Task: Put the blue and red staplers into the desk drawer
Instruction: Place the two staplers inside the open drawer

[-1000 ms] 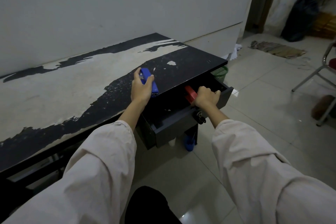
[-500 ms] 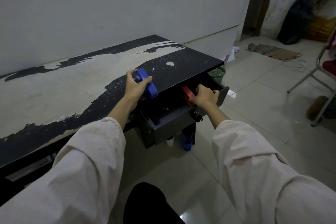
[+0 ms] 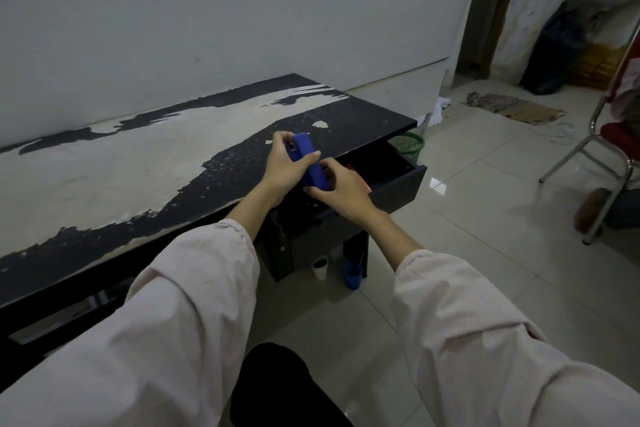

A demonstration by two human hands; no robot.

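Note:
The blue stapler (image 3: 308, 163) is held over the front edge of the desk (image 3: 138, 166), above the open drawer (image 3: 398, 191). My left hand (image 3: 284, 170) grips its upper half. My right hand (image 3: 341, 189) pinches its lower end between thumb and fingers. The red stapler (image 3: 363, 185) lies inside the drawer, mostly hidden behind my right hand. The dark drawer is pulled out toward me at the desk's right end.
The desk top is black with worn pale patches and stands against a white wall. A green mesh bin (image 3: 408, 144) sits behind the drawer. A blue cup (image 3: 353, 276) and a white cup (image 3: 320, 269) stand on the floor below. A metal chair (image 3: 588, 156) is at right.
My right hand has left the red stapler in the drawer and moved left onto the blue stapler. My left hand has brought the blue stapler toward the drawer.

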